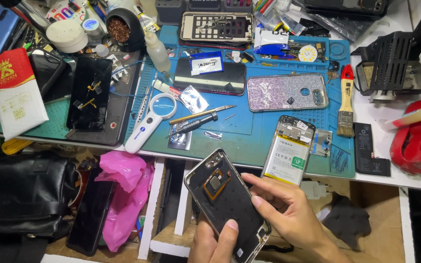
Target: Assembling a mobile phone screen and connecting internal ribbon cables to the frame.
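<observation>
Both hands hold a phone back cover [222, 195], inner side up, dark with a silver rim, below the bench's front edge. My left hand [214, 242] grips its lower end with the thumb lying on the inside. My right hand [288, 214] holds its right edge, fingers curled over the rim. On the blue work mat [249, 131] just above lies an opened phone body [289, 148] showing its battery. A screwdriver [196, 124] and a thin pointed tool [203, 114] rest at mid-mat.
A glittery phone case [286, 91], a black phone [209, 76], a white magnifier [149, 124], a brush [346, 100] and a loose black battery [365, 146] lie on the bench. A pink plastic bag [125, 195] and black bag [23, 192] sit below left. A red object [417, 141] stands right.
</observation>
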